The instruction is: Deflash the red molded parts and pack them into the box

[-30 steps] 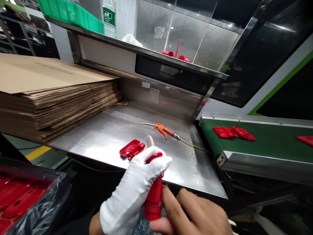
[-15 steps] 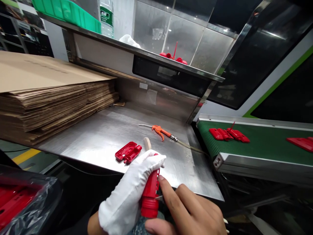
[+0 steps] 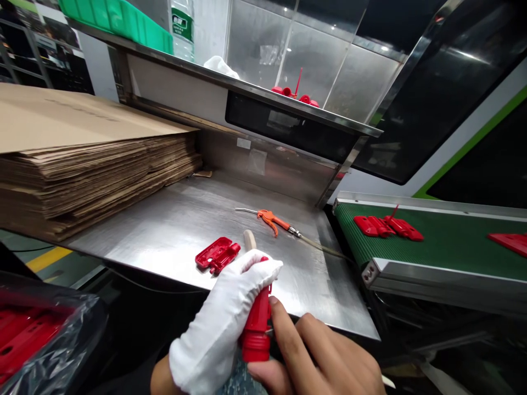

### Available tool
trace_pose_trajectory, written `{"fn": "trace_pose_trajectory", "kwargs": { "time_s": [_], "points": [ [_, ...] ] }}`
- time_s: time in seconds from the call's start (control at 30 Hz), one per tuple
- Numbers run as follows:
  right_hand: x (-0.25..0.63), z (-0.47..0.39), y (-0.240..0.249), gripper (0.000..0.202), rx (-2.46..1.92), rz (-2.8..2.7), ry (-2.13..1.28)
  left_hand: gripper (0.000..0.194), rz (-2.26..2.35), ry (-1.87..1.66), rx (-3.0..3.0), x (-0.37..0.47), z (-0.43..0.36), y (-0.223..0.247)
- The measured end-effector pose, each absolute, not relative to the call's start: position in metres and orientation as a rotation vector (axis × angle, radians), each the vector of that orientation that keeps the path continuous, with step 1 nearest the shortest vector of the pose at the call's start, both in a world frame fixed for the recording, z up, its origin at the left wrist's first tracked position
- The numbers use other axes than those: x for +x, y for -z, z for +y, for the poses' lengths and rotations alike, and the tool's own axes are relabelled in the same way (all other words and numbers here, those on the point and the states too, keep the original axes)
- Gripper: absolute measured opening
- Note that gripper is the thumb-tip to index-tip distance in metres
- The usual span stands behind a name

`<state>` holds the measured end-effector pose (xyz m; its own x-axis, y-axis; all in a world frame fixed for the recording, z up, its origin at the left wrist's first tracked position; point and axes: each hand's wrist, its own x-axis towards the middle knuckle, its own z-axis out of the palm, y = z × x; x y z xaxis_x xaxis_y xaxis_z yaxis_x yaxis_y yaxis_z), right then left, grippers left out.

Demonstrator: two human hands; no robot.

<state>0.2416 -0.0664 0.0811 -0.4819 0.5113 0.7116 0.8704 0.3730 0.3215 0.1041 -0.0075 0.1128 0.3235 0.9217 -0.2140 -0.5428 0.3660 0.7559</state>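
My left hand (image 3: 226,312), in a white glove, is wrapped round a red plastic part (image 3: 257,329) with a ribbed round end, held at the table's front edge. Bare, my right hand (image 3: 317,351) is beside it, its index fingertip against the part's side and its thumb at the ribbed end. A thin metal piece shows between the part and the right fingers; what it belongs to is hidden. Another red part (image 3: 217,255) lies on the metal table (image 3: 156,219), left of a pale curved piece (image 3: 249,240). Behind them rests an orange air gun (image 3: 274,220).
Stacked cardboard (image 3: 94,170) covers the table's left. A green conveyor (image 3: 448,241) at right carries red parts (image 3: 389,226). At lower left is a plastic-lined container (image 3: 78,340) of red parts. The shelf (image 3: 255,93) above holds a green bin (image 3: 119,22) and bottle (image 3: 182,30).
The view has shifted slightly. The red part in my left hand is turned a little, and my right thumb is now against its ribbed end.
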Motion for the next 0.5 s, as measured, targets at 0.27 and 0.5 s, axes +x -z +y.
{"fn": "trace_pose_trajectory", "kwargs": {
  "time_s": [0.27, 0.5],
  "points": [
    [0.243, -0.066, -0.068, 0.049, -1.172, -2.134, 0.816, 0.025, 0.735, -1.026, 0.787, 0.105, -0.001, -0.109],
    [0.243, -0.070, -0.054, 0.044, -1.241, -2.019, 0.198, 0.024, 0.714, -0.971, 0.966, 0.103, 0.004, -0.105]
  ]
}}
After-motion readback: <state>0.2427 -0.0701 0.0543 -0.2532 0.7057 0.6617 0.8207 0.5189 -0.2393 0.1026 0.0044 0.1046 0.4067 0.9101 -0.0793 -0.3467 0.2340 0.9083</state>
